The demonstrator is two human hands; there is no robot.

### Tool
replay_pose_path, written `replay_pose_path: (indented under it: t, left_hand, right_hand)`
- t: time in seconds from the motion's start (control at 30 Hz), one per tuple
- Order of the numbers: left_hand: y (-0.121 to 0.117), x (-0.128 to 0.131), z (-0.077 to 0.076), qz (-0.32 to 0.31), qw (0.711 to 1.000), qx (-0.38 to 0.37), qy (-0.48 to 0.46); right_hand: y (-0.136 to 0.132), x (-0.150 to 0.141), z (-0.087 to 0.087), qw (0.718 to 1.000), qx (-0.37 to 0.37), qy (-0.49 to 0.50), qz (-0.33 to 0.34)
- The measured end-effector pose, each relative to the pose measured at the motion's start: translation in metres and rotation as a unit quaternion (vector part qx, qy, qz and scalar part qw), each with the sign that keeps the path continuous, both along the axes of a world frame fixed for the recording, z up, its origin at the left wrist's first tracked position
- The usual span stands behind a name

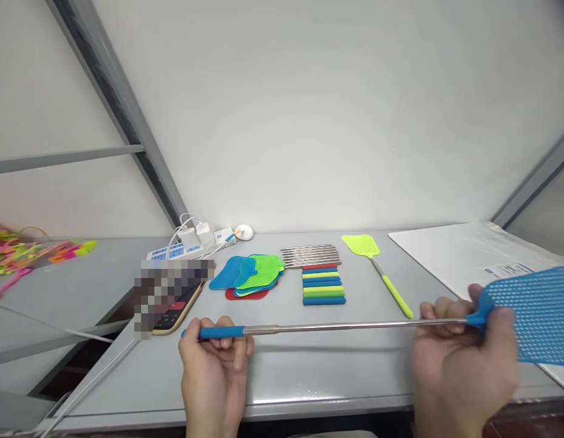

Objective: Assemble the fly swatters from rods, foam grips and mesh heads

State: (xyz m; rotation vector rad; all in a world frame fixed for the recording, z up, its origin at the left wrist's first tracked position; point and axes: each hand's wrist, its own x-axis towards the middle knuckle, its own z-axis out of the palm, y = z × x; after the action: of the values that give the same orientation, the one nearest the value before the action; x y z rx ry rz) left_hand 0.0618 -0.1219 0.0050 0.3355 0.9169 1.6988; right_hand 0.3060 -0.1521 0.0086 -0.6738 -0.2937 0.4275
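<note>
A blue fly swatter (pixel 544 316) with an extended metal telescopic rod is held level above the table's front. My left hand (pixel 215 365) is closed round its blue handle sleeve, at the left end. At the other end my right hand (pixel 466 359) grips the neck, where the rod meets the perforated blue head; the head's right side runs out of view. Beyond the rod lie a yellow-green fly swatter (pixel 395 295), a row of coloured handle sleeves (pixel 322 285), several metal rods (pixel 309 256) and a pile of swatter heads (pixel 258 274) in blue, green and red.
A power strip (pixel 174 250) with plugged-in white chargers stands at the back left, near a phone (pixel 179 313), partly blurred out. White packaging (pixel 459 252) lies on the right. Bright plastic pieces (pixel 24 252) cover another surface at far left. A white cable (pixel 94 380) crosses the left corner.
</note>
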Motion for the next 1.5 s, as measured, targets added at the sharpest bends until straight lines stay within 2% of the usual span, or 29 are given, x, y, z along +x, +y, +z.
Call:
replay_pose_path:
  t: [0.07, 0.2, 0.33, 0.5, 0.6, 0.7, 0.77, 0.83, 0.9, 0.97, 1.0, 1.03, 1.1, 1.13, 1.2, 1.3, 1.4, 1.5]
  left_hand:
    - [-0.004, 0.016, 0.0, 0.013, 1.0, 0.004, -0.003]
    - [-0.013, 0.059, -0.005, -0.035, 0.999, 0.03, -0.015]
    - [-0.016, 0.085, -0.003, -0.074, 0.995, 0.057, -0.018]
    - [-0.012, 0.086, -0.003, -0.147, 0.986, 0.072, -0.01]
    - [-0.011, 0.09, -0.017, -0.22, 0.974, 0.051, 0.003]
    - [-0.014, 0.097, -0.034, -0.322, 0.945, 0.034, 0.044]
    - [-0.017, 0.097, -0.039, -0.378, 0.92, 0.045, 0.089]
    - [-0.018, 0.09, -0.037, -0.407, 0.896, 0.075, 0.16]
    - [-0.019, 0.077, -0.03, -0.375, 0.884, 0.103, 0.259]
    - [-0.017, 0.059, -0.021, -0.287, 0.878, 0.122, 0.364]
    - [-0.015, 0.05, -0.017, -0.248, 0.867, 0.133, 0.411]
    - [-0.013, 0.04, -0.015, -0.223, 0.852, 0.146, 0.451]
    - [-0.006, 0.023, -0.013, -0.203, 0.821, 0.165, 0.508]
    - [-0.002, 0.015, -0.014, -0.199, 0.811, 0.168, 0.524]
    - [0.004, 0.002, -0.018, -0.195, 0.804, 0.163, 0.538]
    - [0.008, -0.007, -0.026, -0.197, 0.795, 0.154, 0.552]
    - [0.006, -0.008, -0.029, -0.223, 0.754, 0.145, 0.601]
    - [0.005, -0.007, -0.029, -0.251, 0.712, 0.134, 0.642]
  right_hand:
    - [0.005, -0.022, -0.006, 0.999, -0.03, -0.013, 0.038]
    - [0.009, -0.063, -0.016, 0.987, -0.068, -0.023, 0.141]
    - [0.004, -0.082, -0.016, 0.982, -0.061, 0.025, 0.177]
    - [0.0, -0.076, -0.017, 0.986, -0.056, -0.014, 0.155]
    - [0.0, -0.076, -0.026, 0.975, -0.078, -0.101, 0.183]
    - [-0.001, -0.077, -0.034, 0.947, -0.107, -0.183, 0.241]
    - [-0.002, -0.072, -0.034, 0.94, -0.115, -0.208, 0.246]
    - [-0.001, -0.056, -0.028, 0.94, -0.13, -0.241, 0.202]
    - [0.001, -0.031, -0.017, 0.934, -0.183, -0.288, 0.106]
    - [0.008, 0.0, -0.005, 0.888, -0.298, -0.349, 0.021]
    - [0.012, 0.016, 0.0, 0.848, -0.368, -0.381, -0.016]
    - [0.018, 0.031, 0.004, 0.794, -0.441, -0.417, -0.035]
    - [0.031, 0.056, 0.009, 0.651, -0.576, -0.493, -0.026]
    - [0.038, 0.066, 0.009, 0.622, -0.601, -0.502, -0.015]
    - [0.052, 0.079, 0.005, 0.58, -0.632, -0.514, 0.009]
    - [0.068, 0.085, -0.006, 0.542, -0.654, -0.526, 0.046]
    - [0.075, 0.086, -0.017, 0.506, -0.681, -0.525, 0.075]
    - [0.078, 0.086, -0.023, 0.483, -0.7, -0.518, 0.091]
